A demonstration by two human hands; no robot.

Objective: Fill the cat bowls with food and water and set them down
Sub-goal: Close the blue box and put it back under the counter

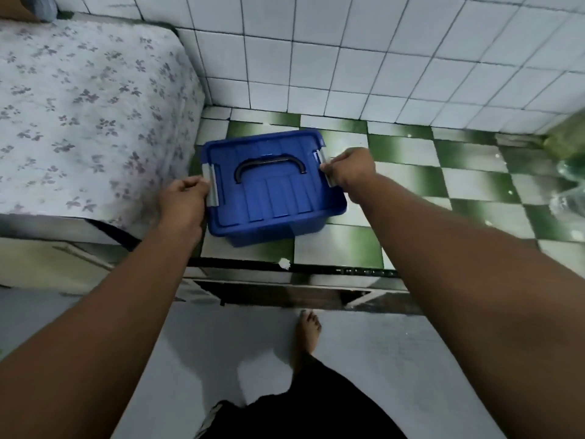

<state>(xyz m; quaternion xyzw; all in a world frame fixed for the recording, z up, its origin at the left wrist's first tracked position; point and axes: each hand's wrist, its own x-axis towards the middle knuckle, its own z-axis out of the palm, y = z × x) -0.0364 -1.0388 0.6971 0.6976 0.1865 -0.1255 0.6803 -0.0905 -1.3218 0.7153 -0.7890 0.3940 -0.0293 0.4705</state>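
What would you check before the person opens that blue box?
1. Left hand on the left grey latch: ok.
2. Right hand on the right grey latch: ok.
3. Lid seated on the blue box: ok.
4. Latches released: cannot tell.
5. Black carry handle lying flat, out of the way: ok.
6. Cat food inside, bowls nearby: cannot tell, none visible.
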